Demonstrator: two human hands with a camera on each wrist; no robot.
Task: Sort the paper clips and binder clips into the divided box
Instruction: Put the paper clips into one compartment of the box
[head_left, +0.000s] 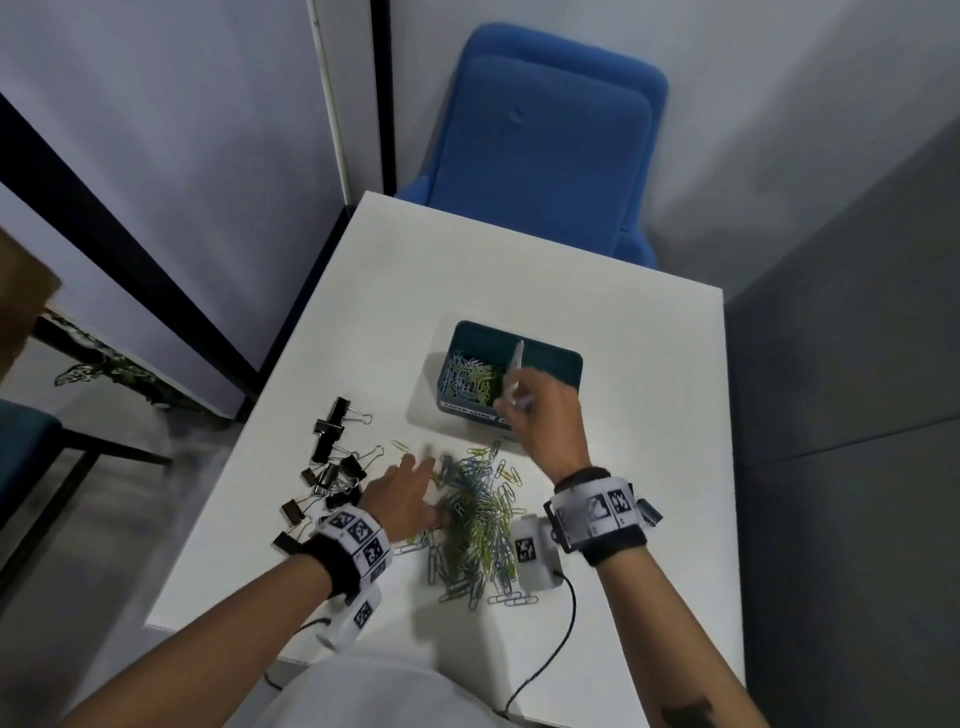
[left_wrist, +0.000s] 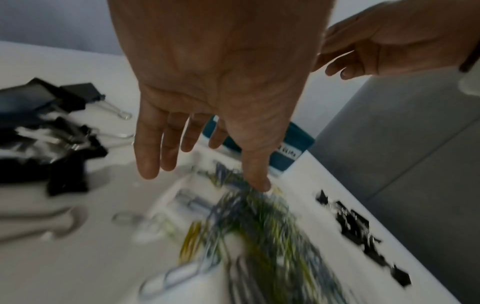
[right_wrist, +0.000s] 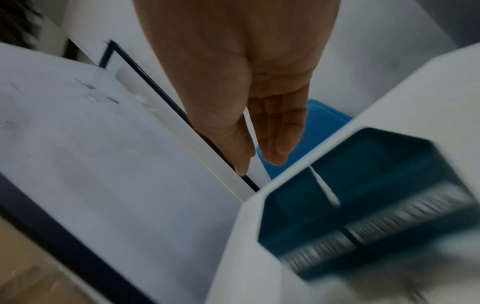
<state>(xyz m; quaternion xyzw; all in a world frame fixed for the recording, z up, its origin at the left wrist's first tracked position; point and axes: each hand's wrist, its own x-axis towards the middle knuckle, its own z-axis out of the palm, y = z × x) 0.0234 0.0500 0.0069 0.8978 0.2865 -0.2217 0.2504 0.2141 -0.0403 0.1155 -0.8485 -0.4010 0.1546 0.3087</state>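
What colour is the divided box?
Teal, dark blue-green; the divided box shows best in the head view.

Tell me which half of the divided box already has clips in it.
The left half of the box, as the head camera sees it: it holds coloured paper clips. The half right of the divider shows only bare teal floor.

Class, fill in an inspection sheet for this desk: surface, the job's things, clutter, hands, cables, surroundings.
Surface: white table.
Job's things: teal divided box, paper clips in its left compartment; loose paper clips heaped nearer the person; black binder clips to their left.
Clutter: nothing seen.
Hands: left hand open at the heap's left edge; right hand open over the box's near edge.
Cables: black cable at the table's near edge.
Surroundings: blue chair, grey walls.
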